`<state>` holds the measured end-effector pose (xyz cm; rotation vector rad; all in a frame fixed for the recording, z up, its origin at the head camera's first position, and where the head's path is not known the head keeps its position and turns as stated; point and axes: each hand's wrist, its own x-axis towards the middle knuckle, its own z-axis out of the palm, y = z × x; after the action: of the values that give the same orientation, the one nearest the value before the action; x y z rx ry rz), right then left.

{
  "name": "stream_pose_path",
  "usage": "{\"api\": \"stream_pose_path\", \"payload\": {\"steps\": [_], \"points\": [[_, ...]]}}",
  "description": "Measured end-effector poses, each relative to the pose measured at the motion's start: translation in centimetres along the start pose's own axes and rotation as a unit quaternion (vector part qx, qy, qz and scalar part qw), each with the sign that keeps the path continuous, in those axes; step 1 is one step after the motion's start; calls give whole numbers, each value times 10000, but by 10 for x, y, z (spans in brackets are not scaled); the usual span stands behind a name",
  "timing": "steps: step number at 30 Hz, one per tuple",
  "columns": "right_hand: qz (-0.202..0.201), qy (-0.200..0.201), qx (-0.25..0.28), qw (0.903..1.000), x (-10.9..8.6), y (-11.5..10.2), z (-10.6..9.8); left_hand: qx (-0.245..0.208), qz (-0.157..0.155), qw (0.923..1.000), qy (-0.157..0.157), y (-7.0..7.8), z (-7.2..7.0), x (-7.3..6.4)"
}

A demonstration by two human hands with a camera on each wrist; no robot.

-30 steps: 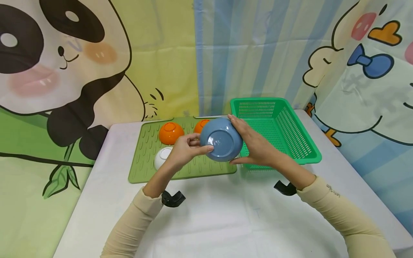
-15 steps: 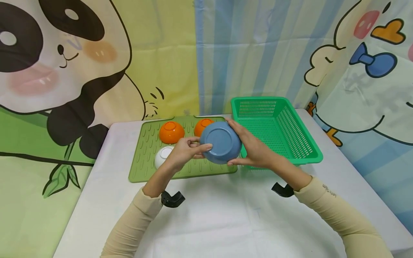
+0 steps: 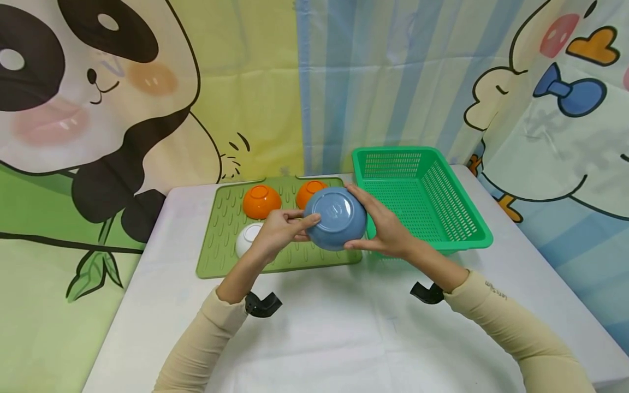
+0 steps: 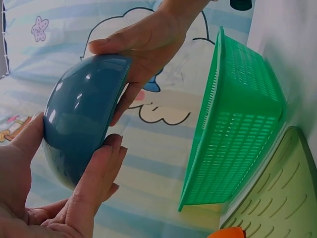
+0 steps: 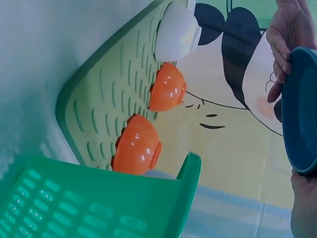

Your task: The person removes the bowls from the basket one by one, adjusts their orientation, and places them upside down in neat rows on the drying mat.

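Note:
A blue bowl (image 3: 336, 218) is held in the air above the mat, its base turned toward the head camera. My left hand (image 3: 277, 232) pinches its left side, thumb on the outer wall and fingers at the rim. From the opposite side my right hand (image 3: 388, 229) grips the bowl between thumb and fingers. In the left wrist view the bowl's glossy outside (image 4: 81, 109) shows between both hands. The right wrist view shows part of its inner side (image 5: 303, 119).
A green drying mat (image 3: 221, 245) bears two upturned orange bowls (image 3: 261, 202) (image 3: 308, 191) and a white bowl (image 3: 245, 237), partly behind my left hand. To the right stands a green perforated basket (image 3: 472, 224). Printed curtains (image 3: 255, 82) hang behind the white table (image 3: 314, 338).
Both hands still hold the blue bowl. The bowl has tilted slightly and shifted a little down and left, and my right hand has moved slightly left with it.

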<state>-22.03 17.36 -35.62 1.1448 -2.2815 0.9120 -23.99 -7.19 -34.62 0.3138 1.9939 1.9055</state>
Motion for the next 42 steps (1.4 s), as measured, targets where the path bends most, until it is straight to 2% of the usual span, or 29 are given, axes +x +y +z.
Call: {"api": "stream_pose_path", "payload": {"steps": [4, 10, 20, 25, 31, 36, 42], "points": [[20, 78, 41, 10000, 1, -1, 1, -31, 17, 10000, 36, 1, 0, -1], [168, 147, 132, 9997, 2, 0, 5, 144, 297, 9993, 158, 1, 0, -5], [580, 242, 23, 9980, 2, 0, 26, 375, 369, 9966, 634, -5, -5, -6], [923, 318, -48, 9952, 1, -1, 46, 215, 260, 9965, 759, -16, -13, 1], [1718, 148, -102, 9850, -5, -1, 70, 173, -18, 9960, 876, -36, -18, 12], [2274, -4, 34, 9738, -12, 4, 86, 485, -225, 9928, 1068, -55, -17, 21], [2673, -252, -53, 9633, -19, 15, 101, 1273, -101, 9841, 1235, -72, -12, 30]]}}
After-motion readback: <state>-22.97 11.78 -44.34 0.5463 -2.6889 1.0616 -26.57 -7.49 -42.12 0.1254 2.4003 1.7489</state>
